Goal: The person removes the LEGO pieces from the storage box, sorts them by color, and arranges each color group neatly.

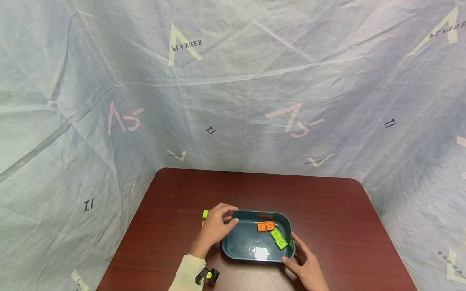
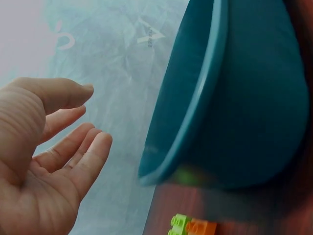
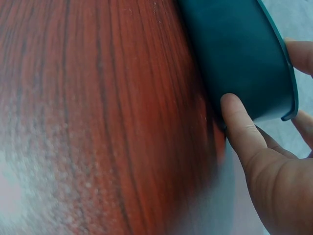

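A dark teal plastic basin [image 1: 240, 256] with rounded corners sits on the table. Inside it, toward the right, lie orange toy building blocks [image 1: 261, 226] and lime-green toy building blocks [image 1: 278, 239]. My right hand [image 1: 307, 264] holds the basin's near right corner, thumb on the near side and fingers along the right end; the right wrist view shows the thumb [image 3: 234, 110] against the outer wall. My left hand [image 1: 214, 228] hovers around the left end with loosely bent fingers, nothing between them. In the left wrist view, its fingertips [image 2: 102, 142] are apart from the rim.
Beyond my left hand, a green block [image 1: 205, 214] and an orange block [image 2: 201, 227] rest on the dark red wooden table [image 1: 327, 202], partly hidden. Grey printed sheeting [image 1: 247, 121] surrounds the table at the back and sides.
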Motion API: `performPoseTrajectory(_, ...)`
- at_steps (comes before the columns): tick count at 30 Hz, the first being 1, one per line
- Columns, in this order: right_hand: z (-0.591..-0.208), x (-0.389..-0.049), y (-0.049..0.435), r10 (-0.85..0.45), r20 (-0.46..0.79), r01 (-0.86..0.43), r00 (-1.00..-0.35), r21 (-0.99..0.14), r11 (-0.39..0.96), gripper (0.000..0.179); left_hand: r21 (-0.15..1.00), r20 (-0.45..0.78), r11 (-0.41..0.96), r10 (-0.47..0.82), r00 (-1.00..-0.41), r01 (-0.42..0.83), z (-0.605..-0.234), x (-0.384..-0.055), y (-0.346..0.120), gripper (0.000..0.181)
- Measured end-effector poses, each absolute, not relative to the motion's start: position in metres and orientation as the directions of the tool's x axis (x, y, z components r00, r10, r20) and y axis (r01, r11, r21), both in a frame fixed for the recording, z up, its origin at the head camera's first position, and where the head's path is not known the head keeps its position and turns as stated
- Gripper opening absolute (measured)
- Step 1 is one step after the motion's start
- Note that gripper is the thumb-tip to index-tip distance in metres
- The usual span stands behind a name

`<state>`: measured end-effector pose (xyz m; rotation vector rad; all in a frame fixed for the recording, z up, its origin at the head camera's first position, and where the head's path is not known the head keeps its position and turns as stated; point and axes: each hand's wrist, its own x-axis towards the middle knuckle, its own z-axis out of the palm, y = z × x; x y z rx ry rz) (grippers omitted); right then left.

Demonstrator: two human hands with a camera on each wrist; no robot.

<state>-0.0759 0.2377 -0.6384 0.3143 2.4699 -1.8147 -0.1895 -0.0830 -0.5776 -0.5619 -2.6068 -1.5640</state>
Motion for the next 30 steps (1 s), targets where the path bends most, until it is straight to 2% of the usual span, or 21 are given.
performPoseTrajectory(24,-0.641,-0.076,0.238,0.118,-0.165,0.191,-0.979,-0.945,0.265,0.087,0.869,0.092,0.415,0.402,-0.911,0.271,-0.598,-0.19,-0.019,0.03)
performPoseTrajectory(30,-0.642,-0.076,0.24,0.111,-0.171,0.195,-0.979,-0.942,0.272,0.087,0.842,0.037,0.47,0.437,-0.898,0.264,-0.608,-0.195,-0.006,0.035)
